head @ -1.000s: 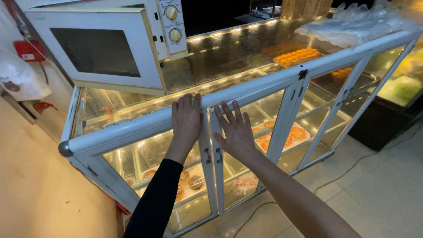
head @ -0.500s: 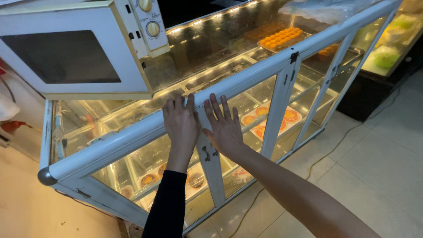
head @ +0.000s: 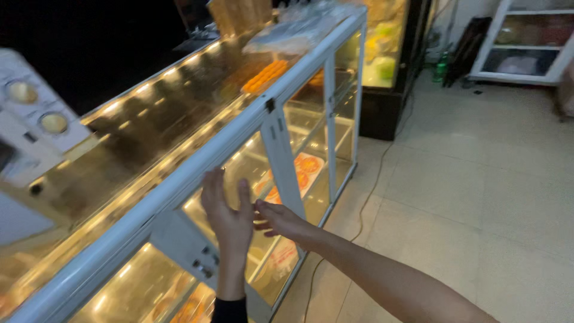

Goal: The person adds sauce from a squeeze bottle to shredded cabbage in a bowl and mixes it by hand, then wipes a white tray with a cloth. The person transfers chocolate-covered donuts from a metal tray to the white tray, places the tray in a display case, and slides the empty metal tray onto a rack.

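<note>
Lower centre of frame: left hand point(head: 227, 218) raised flat, fingers spread, at glass door point(head: 239, 179) of lit display case point(head: 179, 185). Right hand point(head: 280, 220) beside it, grip loose, pinching nothing. Door apparently not yet slid; contact uncertain.

Microwave point(head: 27, 140) sits on the display case point(head: 179, 185) (left end); pastries point(head: 264, 76) farther along.

Your left hand point(head: 227, 218) is held up flat with its fingers straight and close together. Your right hand point(head: 280, 219) reaches in beside it, fingertips touching the left hand. Your right arm is bare and stretched out.
</note>
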